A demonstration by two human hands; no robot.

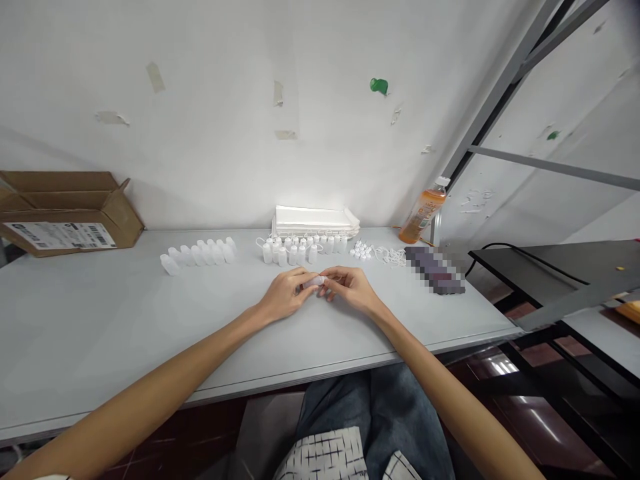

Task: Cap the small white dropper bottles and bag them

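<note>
A brown cardboard box is sitting open at the left of the tabletop, with a printed label showing on its front. Towards the right, a white-capped bottle of orange drink is standing near the wall, and a blurred dark item is lying nearer the front. Tape scraps and a green patch are clinging to the wall. A grey metal frame is rising on the right, where a black cable is trailing over a dark surface.
</note>
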